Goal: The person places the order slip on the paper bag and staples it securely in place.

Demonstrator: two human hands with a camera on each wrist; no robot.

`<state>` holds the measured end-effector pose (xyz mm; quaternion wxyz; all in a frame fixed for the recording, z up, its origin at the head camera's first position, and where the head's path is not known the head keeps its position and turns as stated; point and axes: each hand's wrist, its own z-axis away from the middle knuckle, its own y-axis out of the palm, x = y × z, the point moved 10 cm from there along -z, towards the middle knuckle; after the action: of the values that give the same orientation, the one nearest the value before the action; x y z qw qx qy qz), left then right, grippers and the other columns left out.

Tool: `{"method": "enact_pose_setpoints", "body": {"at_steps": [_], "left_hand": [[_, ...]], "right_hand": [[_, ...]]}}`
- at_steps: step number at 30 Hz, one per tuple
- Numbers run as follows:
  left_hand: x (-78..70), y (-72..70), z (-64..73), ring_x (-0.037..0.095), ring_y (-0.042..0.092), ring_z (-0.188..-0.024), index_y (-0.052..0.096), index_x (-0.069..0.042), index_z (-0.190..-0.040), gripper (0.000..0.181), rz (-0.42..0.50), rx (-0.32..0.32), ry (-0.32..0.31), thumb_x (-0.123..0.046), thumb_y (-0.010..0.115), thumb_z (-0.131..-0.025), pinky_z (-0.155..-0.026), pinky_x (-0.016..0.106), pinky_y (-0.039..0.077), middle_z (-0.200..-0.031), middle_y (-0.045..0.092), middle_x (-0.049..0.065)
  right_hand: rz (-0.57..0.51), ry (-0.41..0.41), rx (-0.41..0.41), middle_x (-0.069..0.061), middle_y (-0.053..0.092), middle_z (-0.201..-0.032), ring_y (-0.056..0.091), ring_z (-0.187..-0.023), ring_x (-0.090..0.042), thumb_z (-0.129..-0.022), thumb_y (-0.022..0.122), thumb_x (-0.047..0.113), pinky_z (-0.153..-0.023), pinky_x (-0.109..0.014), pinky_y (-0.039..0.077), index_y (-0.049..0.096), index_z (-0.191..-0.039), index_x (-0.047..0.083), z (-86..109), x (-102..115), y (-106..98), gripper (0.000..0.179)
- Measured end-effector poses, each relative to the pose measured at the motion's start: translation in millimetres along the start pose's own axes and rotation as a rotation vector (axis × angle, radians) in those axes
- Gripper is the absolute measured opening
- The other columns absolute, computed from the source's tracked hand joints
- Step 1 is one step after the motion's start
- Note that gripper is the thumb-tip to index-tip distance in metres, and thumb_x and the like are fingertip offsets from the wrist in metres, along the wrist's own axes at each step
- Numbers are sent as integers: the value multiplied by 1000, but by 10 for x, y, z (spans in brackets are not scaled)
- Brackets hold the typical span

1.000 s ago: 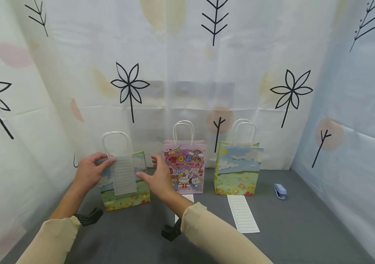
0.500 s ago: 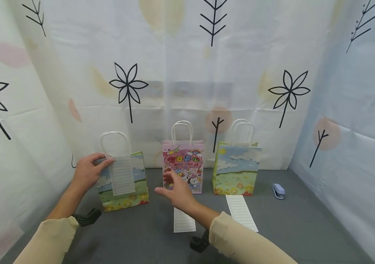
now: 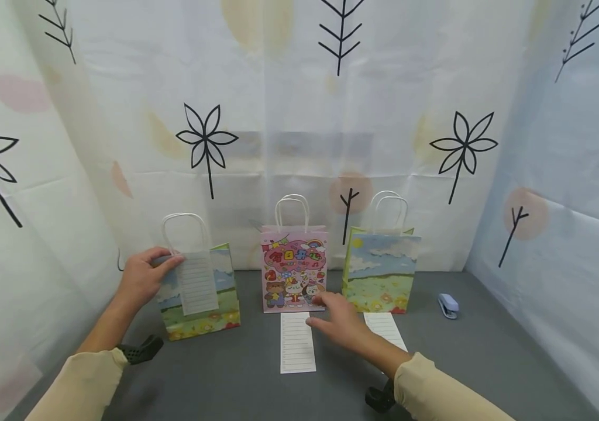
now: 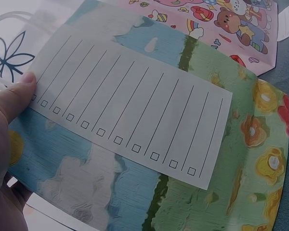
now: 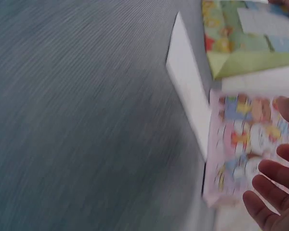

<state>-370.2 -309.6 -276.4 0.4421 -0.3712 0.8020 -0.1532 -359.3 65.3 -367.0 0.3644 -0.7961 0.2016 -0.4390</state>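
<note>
The right hand (image 3: 344, 321) has withdrawn from the left-hand blue-and-green landscape-print paper bag (image 3: 196, 325) to a position before the pink cartoon-print paper bag (image 3: 291, 263); its fingers are spread, holding nothing; the left hand (image 3: 144, 278) alone therefore secures the white ruled paper sheet (image 3: 198, 286) against the landscape bag's face, thumb and fingers pinching near the top edge; a second white ruled sheet (image 3: 298, 351) lies before the pink bag; a third (image 3: 385, 330), partly covered by the right arm, lies before the right-hand landscape-print bag (image 3: 381, 275); a small lilac stapler (image 3: 448, 306) sits farther right; the desk (image 3: 215, 380) is dark grey; white plant-print fabric (image 3: 299, 88) encloses back and sides.
</note>
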Motion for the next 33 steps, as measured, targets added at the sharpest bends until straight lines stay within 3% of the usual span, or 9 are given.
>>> {"method": "enact_pose_setpoints", "body": {"at_steps": [8,15,27,33], "left_hand": [[-18,-1,-5,15,59,-75,69,2,-104,31,2,-6,8,-26,69,-93,-61,21,45,-99,69,18],[-9,-5,-7,16,59,-75,69,3,-105,32,1,0,-1,-26,68,-93,-60,22,46,-98,69,20],[37,24,1,21,59,-75,69,3,-105,34,14,14,-30,-28,68,-93,-59,24,47,-99,69,20],[21,17,-1,19,60,-73,69,3,-104,33,26,13,-17,-29,69,-93,-59,23,47,-96,69,18]], "right_hand": [[152,37,-2,-8,63,-114,59,-106,-30,-85,77,24,-86,-48,46,63,-117,5,207,-412,-229,39],[276,51,-20,-8,63,-115,57,-112,-31,-84,78,25,-94,-51,42,64,-118,5,378,-683,-475,42],[449,-57,-93,-9,66,-108,58,-101,-31,-82,79,21,-85,-50,46,65,-117,4,590,-970,-910,42],[496,-18,-117,-13,66,-109,58,-103,-35,-82,79,21,-85,-53,45,65,-113,3,641,-1114,-1053,38]]}}
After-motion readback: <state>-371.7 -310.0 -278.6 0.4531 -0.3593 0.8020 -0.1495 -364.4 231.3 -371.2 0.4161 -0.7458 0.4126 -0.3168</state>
